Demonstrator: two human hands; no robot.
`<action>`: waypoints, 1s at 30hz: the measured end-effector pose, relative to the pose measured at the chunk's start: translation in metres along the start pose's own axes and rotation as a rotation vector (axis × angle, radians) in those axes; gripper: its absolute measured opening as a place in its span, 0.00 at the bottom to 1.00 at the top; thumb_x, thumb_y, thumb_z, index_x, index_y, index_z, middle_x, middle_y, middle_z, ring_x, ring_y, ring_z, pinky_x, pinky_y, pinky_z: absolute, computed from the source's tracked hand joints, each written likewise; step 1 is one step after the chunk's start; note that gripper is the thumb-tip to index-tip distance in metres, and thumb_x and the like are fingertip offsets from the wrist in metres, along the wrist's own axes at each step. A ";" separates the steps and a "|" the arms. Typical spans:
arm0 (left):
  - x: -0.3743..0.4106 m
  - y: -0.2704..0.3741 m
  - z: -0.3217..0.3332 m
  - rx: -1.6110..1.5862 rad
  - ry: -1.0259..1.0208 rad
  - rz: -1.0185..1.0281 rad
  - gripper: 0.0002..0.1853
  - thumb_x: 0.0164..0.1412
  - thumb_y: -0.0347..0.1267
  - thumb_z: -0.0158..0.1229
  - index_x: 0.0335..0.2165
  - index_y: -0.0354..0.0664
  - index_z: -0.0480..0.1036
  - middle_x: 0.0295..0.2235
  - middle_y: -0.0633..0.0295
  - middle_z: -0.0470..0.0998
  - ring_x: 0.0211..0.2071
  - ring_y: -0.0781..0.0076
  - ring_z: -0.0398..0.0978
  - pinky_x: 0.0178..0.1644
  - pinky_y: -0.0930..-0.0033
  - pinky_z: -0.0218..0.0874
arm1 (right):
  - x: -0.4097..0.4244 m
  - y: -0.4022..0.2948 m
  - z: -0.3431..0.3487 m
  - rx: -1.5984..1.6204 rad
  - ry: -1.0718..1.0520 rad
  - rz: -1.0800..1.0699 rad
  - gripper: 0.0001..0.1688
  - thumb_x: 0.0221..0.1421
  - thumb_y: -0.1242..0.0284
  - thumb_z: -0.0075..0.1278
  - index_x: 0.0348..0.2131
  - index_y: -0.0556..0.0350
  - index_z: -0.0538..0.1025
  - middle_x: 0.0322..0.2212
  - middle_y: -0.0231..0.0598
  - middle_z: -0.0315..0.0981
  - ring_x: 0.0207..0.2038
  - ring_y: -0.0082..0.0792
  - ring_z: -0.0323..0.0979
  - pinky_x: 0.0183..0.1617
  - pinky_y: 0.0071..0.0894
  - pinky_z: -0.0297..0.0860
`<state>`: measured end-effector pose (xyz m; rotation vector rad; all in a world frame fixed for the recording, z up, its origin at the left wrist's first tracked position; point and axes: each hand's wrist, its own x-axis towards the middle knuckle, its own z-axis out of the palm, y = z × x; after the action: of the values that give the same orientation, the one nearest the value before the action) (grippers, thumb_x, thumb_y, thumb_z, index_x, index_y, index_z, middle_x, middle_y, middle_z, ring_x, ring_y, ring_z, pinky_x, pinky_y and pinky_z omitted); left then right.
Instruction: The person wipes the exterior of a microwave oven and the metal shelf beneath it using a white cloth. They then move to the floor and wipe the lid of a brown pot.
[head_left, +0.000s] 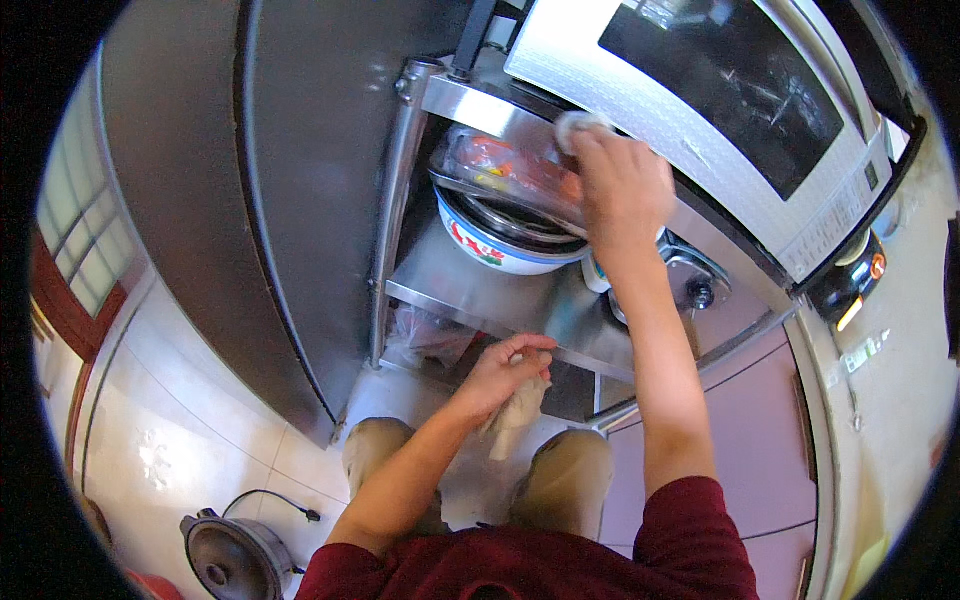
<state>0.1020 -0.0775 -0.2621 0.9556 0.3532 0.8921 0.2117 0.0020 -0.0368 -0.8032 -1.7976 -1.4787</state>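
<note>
My right hand (626, 184) presses a pale wadded cloth (581, 129) against the upper front edge of a stainless steel shelf rack (480, 109), just below a silver microwave oven (697, 97). Lower down, near the edge of the middle shelf, my left hand (510, 375) holds a beige cloth (520, 416) that hangs from its fingers. Between the two hands, on the middle shelf, stands a white enamel basin (510, 259) with a blue rim and a red pattern. A dark pan and a plastic bag with orange and yellow contents (487, 161) sit above it.
A glass-lidded pot (686, 281) stands on the shelf at the right. A plastic bag (427, 330) lies on the bottom shelf. Tall dark grey panels (315, 187) rise at the left. An electric cooker (236, 559) with a cord stands on the tiled floor. Pink cabinet doors (727, 450) are at the right.
</note>
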 end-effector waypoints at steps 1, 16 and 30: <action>-0.003 0.001 0.000 0.002 -0.004 -0.001 0.16 0.63 0.34 0.58 0.47 0.41 0.72 0.30 0.67 0.75 0.33 0.80 0.72 0.38 0.76 0.65 | -0.004 0.002 -0.005 -0.029 0.004 0.034 0.19 0.40 0.74 0.55 0.38 0.46 0.75 0.36 0.28 0.76 0.35 0.32 0.72 0.36 0.33 0.64; -0.010 0.001 -0.002 0.086 -0.052 -0.045 0.16 0.63 0.34 0.58 0.48 0.42 0.72 0.31 0.66 0.76 0.33 0.80 0.72 0.38 0.76 0.65 | 0.027 -0.031 0.019 0.112 -0.053 0.039 0.15 0.44 0.73 0.52 0.37 0.48 0.73 0.39 0.30 0.74 0.38 0.35 0.71 0.40 0.36 0.65; -0.008 -0.003 -0.004 0.064 -0.048 -0.051 0.16 0.63 0.35 0.58 0.47 0.42 0.72 0.32 0.66 0.75 0.34 0.80 0.72 0.40 0.77 0.64 | 0.009 -0.011 -0.009 0.664 -0.017 0.716 0.08 0.57 0.81 0.53 0.38 0.58 0.73 0.27 0.29 0.71 0.27 0.15 0.67 0.29 0.15 0.64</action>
<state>0.0964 -0.0827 -0.2678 1.0212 0.3661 0.8139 0.1985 -0.0080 -0.0343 -0.9503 -1.6017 -0.3816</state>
